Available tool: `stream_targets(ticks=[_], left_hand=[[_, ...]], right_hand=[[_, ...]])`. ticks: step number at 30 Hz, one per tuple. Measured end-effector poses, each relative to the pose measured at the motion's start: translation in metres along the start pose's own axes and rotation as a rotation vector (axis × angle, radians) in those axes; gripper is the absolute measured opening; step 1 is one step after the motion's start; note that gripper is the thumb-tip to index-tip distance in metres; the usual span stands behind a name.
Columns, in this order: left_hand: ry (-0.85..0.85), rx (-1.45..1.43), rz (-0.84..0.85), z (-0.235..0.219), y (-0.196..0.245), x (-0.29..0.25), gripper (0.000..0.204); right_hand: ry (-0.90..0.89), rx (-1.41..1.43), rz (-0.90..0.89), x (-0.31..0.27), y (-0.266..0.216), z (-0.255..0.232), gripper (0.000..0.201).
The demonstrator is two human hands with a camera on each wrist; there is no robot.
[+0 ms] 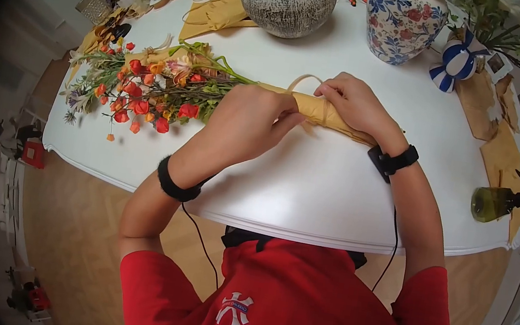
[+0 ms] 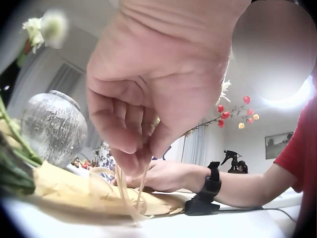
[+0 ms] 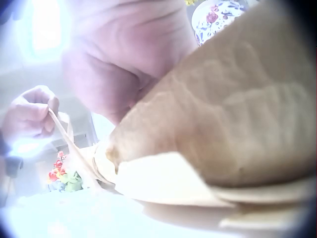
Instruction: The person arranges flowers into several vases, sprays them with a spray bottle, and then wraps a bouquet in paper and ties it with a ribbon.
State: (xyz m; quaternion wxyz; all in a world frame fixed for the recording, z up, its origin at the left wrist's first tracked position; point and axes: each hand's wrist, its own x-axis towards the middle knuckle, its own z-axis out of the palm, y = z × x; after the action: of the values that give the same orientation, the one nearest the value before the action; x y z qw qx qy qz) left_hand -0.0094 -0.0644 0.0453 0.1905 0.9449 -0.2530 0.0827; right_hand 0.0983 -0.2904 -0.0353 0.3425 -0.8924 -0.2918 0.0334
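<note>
A bouquet of red and orange flowers (image 1: 140,96) lies on its side on the white table, its stems rolled in tan wrapping paper (image 1: 314,109). A thin beige ribbon (image 2: 130,198) goes round the rolled paper. My left hand (image 1: 249,118) pinches the ribbon between thumb and fingers, just above the wrap, as the left wrist view shows. My right hand (image 1: 357,106) lies over the paper roll, thumb and forefinger together at a loop of the ribbon. In the right wrist view the paper hides those fingertips.
Behind the bouquet stand a grey textured vase (image 1: 288,0) and a floral vase (image 1: 404,23). A blue-and-white striped object (image 1: 453,63) sits at the right, with a green spray bottle (image 1: 493,204) near the table's right edge. More tan paper (image 1: 217,15) lies at the back.
</note>
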Motion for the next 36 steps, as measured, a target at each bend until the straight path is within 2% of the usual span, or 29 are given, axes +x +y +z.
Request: stream_targets(ticks=[1, 4, 7, 10, 14, 17, 23, 28, 31, 34, 36], left_hand=[[0.055, 0.048, 0.046, 0.001, 0.0, 0.001, 0.014], [0.077, 0.081, 0.197, 0.001, 0.007, 0.0, 0.01], [-0.005, 0.06, 0.27, -0.005, 0.024, -0.004, 0.009], [-0.003, 0.046, 0.281, -0.006, 0.023, 0.0, 0.008], [0.153, -0.043, 0.042, -0.016, 0.006, 0.022, 0.012], [0.159, -0.256, -0.125, -0.015, -0.017, 0.042, 0.017], [0.146, -0.658, -0.216, 0.016, -0.048, 0.088, 0.027], [0.102, -0.643, -0.238, 0.047, -0.05, 0.114, 0.035], [0.174, -0.545, -0.13, 0.064, -0.059, 0.117, 0.031], [0.207, -0.283, -0.088, 0.051, -0.068, 0.105, 0.025], [-0.091, -0.255, -0.186, 0.023, -0.054, 0.091, 0.023]], right_hand=[[0.055, -0.02, 0.005, 0.001, 0.0, 0.0, 0.033], [0.156, 0.011, 0.115, 0.002, -0.004, 0.002, 0.032], [0.214, 0.051, 0.184, 0.003, -0.001, 0.002, 0.032], [0.182, 0.138, 0.237, 0.004, 0.0, 0.001, 0.031], [0.135, 0.327, 0.209, 0.005, 0.008, -0.001, 0.029], [0.086, 0.445, 0.17, 0.006, 0.016, 0.001, 0.029], [-0.021, 0.488, 0.091, -0.002, 0.001, -0.003, 0.029], [-0.047, 0.411, 0.062, -0.001, -0.014, -0.006, 0.027], [0.004, 0.444, 0.008, 0.006, -0.004, 0.002, 0.026], [0.052, 0.506, 0.112, 0.008, 0.003, 0.005, 0.028], [0.067, 0.5, 0.141, 0.008, 0.001, 0.001, 0.029]])
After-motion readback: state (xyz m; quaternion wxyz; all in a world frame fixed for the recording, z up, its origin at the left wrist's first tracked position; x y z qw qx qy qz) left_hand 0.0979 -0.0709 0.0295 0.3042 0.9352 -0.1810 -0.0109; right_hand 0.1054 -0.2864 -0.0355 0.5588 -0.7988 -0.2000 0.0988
